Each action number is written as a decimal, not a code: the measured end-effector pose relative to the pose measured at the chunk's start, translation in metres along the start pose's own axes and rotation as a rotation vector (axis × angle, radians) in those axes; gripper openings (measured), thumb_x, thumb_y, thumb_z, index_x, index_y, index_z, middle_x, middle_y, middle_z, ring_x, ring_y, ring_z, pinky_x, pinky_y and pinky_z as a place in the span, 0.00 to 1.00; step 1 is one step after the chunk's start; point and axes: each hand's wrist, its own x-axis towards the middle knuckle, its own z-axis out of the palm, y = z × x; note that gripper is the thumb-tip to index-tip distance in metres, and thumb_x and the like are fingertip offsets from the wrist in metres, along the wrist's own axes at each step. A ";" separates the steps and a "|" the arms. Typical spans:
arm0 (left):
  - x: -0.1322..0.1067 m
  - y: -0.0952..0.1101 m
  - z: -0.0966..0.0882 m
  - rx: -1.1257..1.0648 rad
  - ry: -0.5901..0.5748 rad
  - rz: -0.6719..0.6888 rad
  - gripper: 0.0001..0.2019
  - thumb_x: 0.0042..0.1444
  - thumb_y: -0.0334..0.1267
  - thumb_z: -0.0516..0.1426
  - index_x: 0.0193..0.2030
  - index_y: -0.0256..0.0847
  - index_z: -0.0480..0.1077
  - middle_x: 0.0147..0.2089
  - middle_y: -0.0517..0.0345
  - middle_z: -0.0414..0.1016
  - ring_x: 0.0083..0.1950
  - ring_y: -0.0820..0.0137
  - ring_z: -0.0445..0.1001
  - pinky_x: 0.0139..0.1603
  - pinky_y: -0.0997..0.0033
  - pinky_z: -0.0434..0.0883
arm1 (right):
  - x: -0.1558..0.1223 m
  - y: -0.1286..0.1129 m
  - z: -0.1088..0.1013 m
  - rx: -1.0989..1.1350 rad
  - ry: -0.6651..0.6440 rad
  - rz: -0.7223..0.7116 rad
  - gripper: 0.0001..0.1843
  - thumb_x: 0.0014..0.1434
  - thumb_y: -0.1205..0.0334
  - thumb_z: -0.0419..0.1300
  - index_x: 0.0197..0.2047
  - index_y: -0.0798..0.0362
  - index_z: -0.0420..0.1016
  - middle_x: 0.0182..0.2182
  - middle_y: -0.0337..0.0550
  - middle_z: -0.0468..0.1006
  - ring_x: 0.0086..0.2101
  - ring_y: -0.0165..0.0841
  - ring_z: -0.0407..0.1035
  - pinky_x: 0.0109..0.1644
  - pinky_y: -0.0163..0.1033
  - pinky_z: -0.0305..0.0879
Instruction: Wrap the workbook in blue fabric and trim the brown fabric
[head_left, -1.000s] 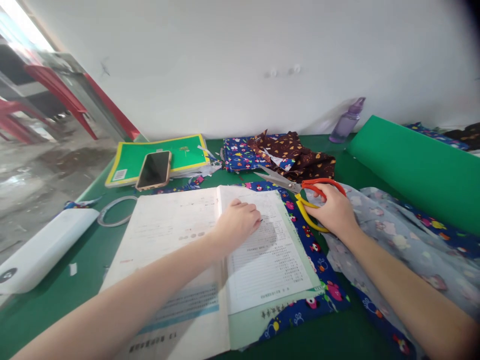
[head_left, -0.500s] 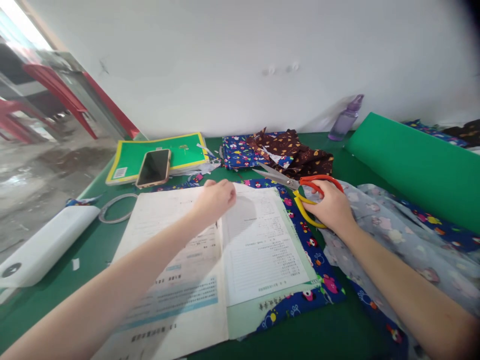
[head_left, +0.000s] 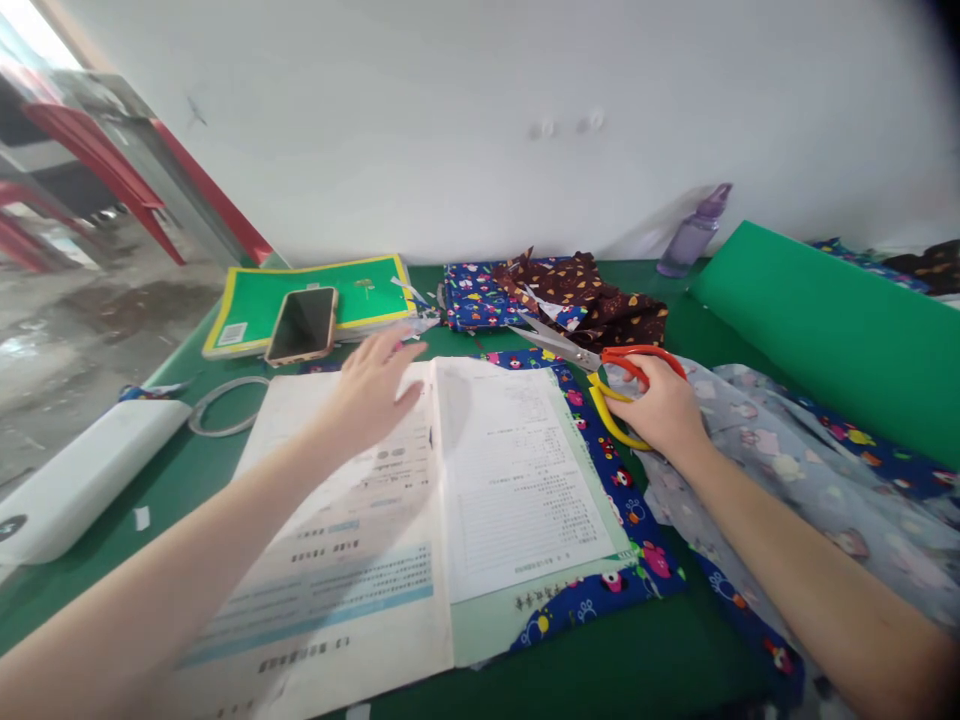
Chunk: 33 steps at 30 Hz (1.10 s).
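My right hand grips a pair of scissors by its red and yellow handles, the blades spread and pointing left. Over the left page of an open book hovers my left hand, fingers apart and holding nothing. Blue patterned fabric lies under the book and shows along its right and lower right edges. Grey patterned fabric spreads beneath my right wrist and forearm.
At the back left, a phone rests on a green book. A tape roll and a white case lie left. Brown fabric, a purple bottle and a green box stand along the wall.
My left hand has moved left across the book from near its top middle, and its curled fingers have opened out. The right hand keeps the scissors in about the same place.
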 end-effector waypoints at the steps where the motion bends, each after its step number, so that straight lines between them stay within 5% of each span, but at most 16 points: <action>1: -0.009 0.013 0.000 -0.022 -0.066 0.062 0.20 0.60 0.39 0.51 0.59 0.39 0.62 0.65 0.45 0.59 0.66 0.54 0.56 0.64 0.46 0.56 | 0.000 0.000 0.000 0.002 0.003 -0.001 0.27 0.42 0.53 0.66 0.48 0.49 0.71 0.38 0.43 0.77 0.38 0.42 0.72 0.42 0.46 0.68; 6: -0.056 0.067 -0.010 -0.113 -0.344 0.242 0.22 0.63 0.40 0.50 0.63 0.45 0.56 0.66 0.52 0.59 0.66 0.62 0.57 0.67 0.51 0.54 | 0.000 -0.002 -0.001 0.005 0.018 -0.008 0.27 0.42 0.53 0.66 0.47 0.51 0.72 0.37 0.44 0.77 0.36 0.41 0.71 0.40 0.45 0.67; 10: -0.080 0.074 -0.016 -0.121 -0.405 0.283 0.25 0.63 0.44 0.50 0.66 0.45 0.52 0.67 0.51 0.58 0.67 0.61 0.56 0.67 0.51 0.54 | 0.000 -0.003 -0.001 0.007 0.026 0.013 0.28 0.42 0.53 0.66 0.47 0.51 0.71 0.36 0.44 0.77 0.33 0.40 0.70 0.36 0.44 0.67; 22: -0.142 0.008 -0.049 -0.035 -0.287 -0.150 0.28 0.59 0.54 0.49 0.66 0.57 0.51 0.69 0.60 0.54 0.68 0.57 0.53 0.66 0.51 0.53 | -0.005 -0.007 -0.001 -0.007 0.083 0.029 0.28 0.43 0.47 0.65 0.46 0.53 0.69 0.34 0.46 0.75 0.33 0.41 0.71 0.39 0.46 0.68; 29: -0.181 -0.026 -0.066 0.068 -0.327 -0.451 0.29 0.58 0.57 0.47 0.64 0.52 0.53 0.69 0.56 0.53 0.66 0.56 0.59 0.66 0.52 0.55 | -0.008 -0.011 -0.002 -0.020 0.039 -0.041 0.25 0.43 0.51 0.66 0.44 0.52 0.71 0.31 0.42 0.74 0.31 0.38 0.69 0.36 0.42 0.66; 33: -0.195 -0.029 -0.073 -0.017 -0.391 -0.516 0.28 0.57 0.57 0.49 0.63 0.58 0.52 0.70 0.63 0.49 0.64 0.56 0.62 0.65 0.52 0.57 | -0.009 -0.012 -0.002 -0.034 0.016 -0.055 0.28 0.43 0.51 0.66 0.47 0.53 0.71 0.33 0.44 0.76 0.31 0.37 0.69 0.36 0.40 0.65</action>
